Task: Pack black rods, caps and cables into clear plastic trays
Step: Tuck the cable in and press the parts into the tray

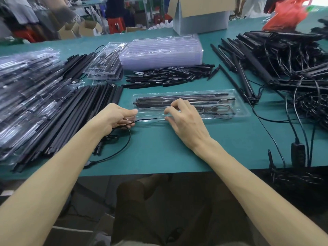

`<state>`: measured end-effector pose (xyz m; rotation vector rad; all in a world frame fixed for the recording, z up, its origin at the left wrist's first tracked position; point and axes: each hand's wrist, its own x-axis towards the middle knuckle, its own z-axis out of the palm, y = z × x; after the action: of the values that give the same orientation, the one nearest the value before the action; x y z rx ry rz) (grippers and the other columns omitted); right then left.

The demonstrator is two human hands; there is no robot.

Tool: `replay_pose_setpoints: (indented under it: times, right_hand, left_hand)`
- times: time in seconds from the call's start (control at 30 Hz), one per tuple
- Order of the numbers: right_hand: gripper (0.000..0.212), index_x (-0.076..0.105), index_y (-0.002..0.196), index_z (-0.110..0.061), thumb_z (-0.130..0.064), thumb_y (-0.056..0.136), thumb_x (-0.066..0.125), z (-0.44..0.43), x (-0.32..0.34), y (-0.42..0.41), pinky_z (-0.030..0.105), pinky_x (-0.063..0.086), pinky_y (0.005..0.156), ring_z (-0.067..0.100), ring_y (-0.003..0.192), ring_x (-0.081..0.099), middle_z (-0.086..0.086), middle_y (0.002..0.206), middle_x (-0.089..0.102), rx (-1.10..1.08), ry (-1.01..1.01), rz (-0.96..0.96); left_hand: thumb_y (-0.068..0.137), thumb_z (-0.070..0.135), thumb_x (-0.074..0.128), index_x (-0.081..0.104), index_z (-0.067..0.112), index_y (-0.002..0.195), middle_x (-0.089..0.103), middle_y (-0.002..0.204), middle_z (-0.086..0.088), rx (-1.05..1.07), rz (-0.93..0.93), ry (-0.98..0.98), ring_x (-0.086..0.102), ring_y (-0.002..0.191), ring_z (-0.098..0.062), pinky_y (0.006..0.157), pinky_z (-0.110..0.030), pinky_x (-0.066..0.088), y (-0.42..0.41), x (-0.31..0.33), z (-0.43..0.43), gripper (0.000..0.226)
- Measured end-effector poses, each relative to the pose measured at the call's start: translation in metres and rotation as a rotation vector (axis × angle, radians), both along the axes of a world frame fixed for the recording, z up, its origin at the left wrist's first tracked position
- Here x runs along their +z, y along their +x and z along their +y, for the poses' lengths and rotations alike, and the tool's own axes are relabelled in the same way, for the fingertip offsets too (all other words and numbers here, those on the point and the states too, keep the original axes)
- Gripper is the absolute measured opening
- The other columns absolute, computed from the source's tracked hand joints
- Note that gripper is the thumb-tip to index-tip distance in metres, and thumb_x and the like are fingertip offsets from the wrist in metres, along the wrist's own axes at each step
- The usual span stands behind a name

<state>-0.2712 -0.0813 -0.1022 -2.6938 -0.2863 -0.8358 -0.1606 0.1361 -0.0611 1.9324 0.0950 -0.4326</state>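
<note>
A clear plastic tray [243, 110] lies on the green table in front of me, with black rods [195, 99] in its upper slots and a coiled cable at its right end. My left hand [115, 116] pinches a thin black cable [124, 144] at the tray's left end; the cable loops down toward the table edge. My right hand [184, 118] rests curled over the tray's middle, fingertips on the plastic and the cable running along the near slot.
Loose black rods [88, 110] and filled trays [30, 96] lie at left. A stack of empty trays [161, 52] sits behind a heap of black caps [168, 76]. Tangled rods with cables [284, 64] fill the right. A cardboard box [202, 15] stands behind.
</note>
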Motion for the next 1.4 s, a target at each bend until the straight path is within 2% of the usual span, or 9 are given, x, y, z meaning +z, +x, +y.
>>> replay_pose_setpoints:
  times: [0.2, 0.37, 0.53, 0.67, 0.8, 0.93, 1.1, 1.27, 1.4]
  right_hand:
    - [0.01, 0.069, 0.102, -0.006, -0.013, 0.096, 0.064, 0.0, 0.0, 0.001, 0.041, 0.047, 0.084, 0.028, 0.094, 0.055, 0.011, 0.102, 0.059, 0.002, 0.026, -0.014]
    - [0.009, 0.069, 0.099, -0.006, -0.013, 0.096, 0.064, -0.002, 0.0, 0.002, 0.041, 0.048, 0.083, 0.028, 0.092, 0.055, 0.009, 0.1, 0.061, 0.013, 0.021, -0.017]
    - [0.009, 0.067, 0.092, -0.007, -0.015, 0.096, 0.064, -0.003, -0.002, 0.003, 0.041, 0.047, 0.081, 0.028, 0.092, 0.054, 0.007, 0.099, 0.062, 0.027, -0.006, -0.015]
    - [0.013, 0.065, 0.088, -0.008, -0.02, 0.095, 0.065, -0.003, -0.003, 0.004, 0.041, 0.045, 0.081, 0.028, 0.093, 0.053, 0.005, 0.1, 0.062, 0.046, -0.027, -0.006]
    - [0.015, 0.065, 0.089, -0.007, -0.019, 0.096, 0.063, -0.002, -0.002, 0.004, 0.043, 0.046, 0.082, 0.029, 0.093, 0.055, 0.007, 0.102, 0.063, 0.07, -0.053, -0.003]
    - [0.014, 0.066, 0.091, -0.006, -0.018, 0.097, 0.06, -0.002, -0.002, 0.003, 0.043, 0.047, 0.084, 0.029, 0.094, 0.056, 0.008, 0.103, 0.064, 0.054, -0.055, 0.002]
    - [0.024, 0.07, 0.109, -0.003, -0.021, 0.1, 0.057, -0.002, -0.001, 0.002, 0.04, 0.048, 0.095, 0.028, 0.107, 0.061, 0.009, 0.115, 0.068, -0.031, 0.026, -0.095]
    - [0.053, 0.052, 0.141, -0.003, -0.039, 0.108, 0.033, -0.001, -0.002, 0.007, 0.036, 0.024, 0.12, 0.026, 0.143, 0.038, 0.011, 0.151, 0.047, -0.16, -0.13, 0.228]
    - [0.057, 0.043, 0.147, -0.002, -0.042, 0.109, 0.027, -0.003, -0.006, 0.01, 0.036, 0.018, 0.122, 0.025, 0.147, 0.031, 0.013, 0.157, 0.039, -0.161, -0.181, 0.278]
  left_hand:
    - [0.095, 0.025, 0.07, 0.053, -0.008, 0.12, 0.068, 0.098, -0.021, -0.065, -0.125, 0.196, 0.07, 0.05, -0.014, 0.043, -0.019, 0.052, -0.004, 0.0, -0.005, 0.045]
    - [0.09, 0.037, 0.073, 0.048, 0.013, 0.121, 0.063, 0.099, -0.002, -0.116, -0.288, 0.465, 0.071, 0.055, -0.008, 0.041, -0.022, 0.049, -0.009, 0.005, -0.001, 0.047]
    - [0.091, 0.043, 0.069, 0.055, 0.015, 0.128, 0.043, 0.132, -0.012, -0.249, -0.466, 0.806, 0.065, 0.094, -0.028, 0.091, -0.037, 0.049, -0.014, 0.008, 0.004, 0.048]
    - [0.099, 0.04, 0.059, 0.056, 0.008, 0.136, 0.043, 0.145, -0.01, -0.413, -0.81, 0.739, 0.048, 0.131, -0.027, 0.115, -0.041, 0.035, -0.028, 0.004, -0.01, 0.049]
    - [0.103, 0.045, 0.045, 0.029, 0.008, 0.157, 0.018, 0.167, -0.006, -0.713, -0.836, 0.772, 0.017, 0.154, -0.02, 0.125, -0.039, 0.012, -0.04, -0.011, -0.035, 0.067]
    - [0.105, 0.048, 0.031, 0.007, 0.013, 0.161, -0.001, 0.169, 0.0, -0.74, -0.89, 0.883, -0.002, 0.155, -0.014, 0.126, -0.037, 0.003, -0.045, -0.035, -0.04, 0.07]
    - [0.107, 0.041, 0.033, 0.011, 0.016, 0.161, 0.006, 0.169, 0.003, -0.709, -0.934, 0.825, 0.002, 0.155, -0.011, 0.126, -0.035, 0.005, -0.04, -0.039, -0.038, 0.063]
    - [0.107, 0.038, 0.035, 0.009, 0.014, 0.161, 0.0, 0.168, 0.003, -0.64, -0.918, 0.804, -0.003, 0.155, -0.012, 0.126, -0.034, 0.001, -0.044, -0.042, -0.039, 0.065]
    - [0.107, 0.039, 0.035, 0.012, 0.011, 0.161, 0.002, 0.169, -0.002, -0.615, -0.908, 0.845, -0.001, 0.156, -0.015, 0.126, -0.037, 0.0, -0.042, -0.043, -0.041, 0.065]
